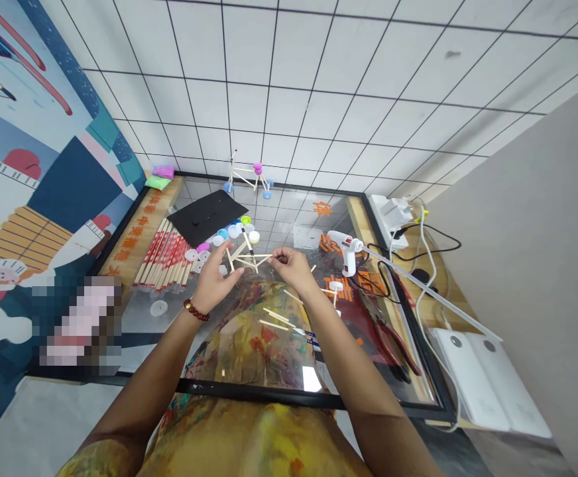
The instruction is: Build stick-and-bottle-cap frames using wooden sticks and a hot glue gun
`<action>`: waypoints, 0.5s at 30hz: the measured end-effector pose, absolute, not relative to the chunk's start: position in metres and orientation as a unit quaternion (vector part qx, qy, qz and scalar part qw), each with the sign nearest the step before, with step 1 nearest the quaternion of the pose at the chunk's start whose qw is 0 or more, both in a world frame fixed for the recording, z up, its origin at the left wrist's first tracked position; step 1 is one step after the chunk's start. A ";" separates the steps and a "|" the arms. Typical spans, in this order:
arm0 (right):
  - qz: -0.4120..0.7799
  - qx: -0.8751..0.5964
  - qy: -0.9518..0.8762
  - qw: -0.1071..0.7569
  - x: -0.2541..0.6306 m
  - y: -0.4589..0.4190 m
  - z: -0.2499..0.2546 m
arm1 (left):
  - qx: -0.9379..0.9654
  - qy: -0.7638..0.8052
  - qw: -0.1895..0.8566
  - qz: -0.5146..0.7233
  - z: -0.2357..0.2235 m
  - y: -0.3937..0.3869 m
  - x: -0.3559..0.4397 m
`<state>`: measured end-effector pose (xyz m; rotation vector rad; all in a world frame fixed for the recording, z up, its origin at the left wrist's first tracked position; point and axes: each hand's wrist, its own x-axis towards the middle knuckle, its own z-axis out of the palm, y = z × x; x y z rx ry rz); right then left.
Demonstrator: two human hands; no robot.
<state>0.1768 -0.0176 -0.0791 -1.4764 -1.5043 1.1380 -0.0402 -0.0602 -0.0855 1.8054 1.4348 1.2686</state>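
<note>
Over the glass-topped desk: stick frame between two hands

Stick frame, pale wood with dark tips, above the middle of the desk, just on the near side of the coloured bottle caps. Left hand: fingers and thumb well parted, gripping the frame's left end across the gap. Right hand: finger and thumb pinched together on its right end; what looks like a small dark bit shows there, too small to be sure.

Left of the caps, red-wrapped chopsticks lie in a row; a black sheet lies behind. Far edge: a second stick model, blue wheels. Loose sticks near the right forearm. Further right, white glue gun and red-handled pliers.
</note>
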 end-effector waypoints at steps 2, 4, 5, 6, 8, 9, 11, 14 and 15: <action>0.450 -0.569 -0.582 0.367 0.177 -0.018 -0.077 | 0.665 0.531 0.249 0.463 -0.083 -0.061 -0.039; 0.455 -0.560 -0.587 0.368 0.176 -0.019 -0.075 | 0.666 0.533 0.245 0.461 -0.082 -0.061 -0.039; 0.454 -0.558 -0.590 0.367 0.176 -0.019 -0.074 | 0.667 0.534 0.242 0.461 -0.082 -0.062 -0.038; 0.452 -0.559 -0.592 0.365 0.176 -0.019 -0.073 | 0.667 0.534 0.240 0.462 -0.082 -0.062 -0.038; 0.446 -0.567 -0.592 0.359 0.175 -0.019 -0.073 | 0.667 0.533 0.236 0.464 -0.084 -0.061 -0.038; 0.442 -0.571 -0.593 0.356 0.174 -0.018 -0.073 | 0.667 0.533 0.234 0.465 -0.086 -0.061 -0.039; 0.435 -0.575 -0.597 0.352 0.173 -0.018 -0.073 | 0.668 0.535 0.232 0.462 -0.088 -0.060 -0.039; 0.422 -0.580 -0.603 0.349 0.174 -0.019 -0.071 | 0.674 0.543 0.218 0.450 -0.085 -0.062 -0.038; 0.416 -0.582 -0.606 0.347 0.176 -0.020 -0.070 | 0.677 0.550 0.202 0.445 -0.082 -0.065 -0.038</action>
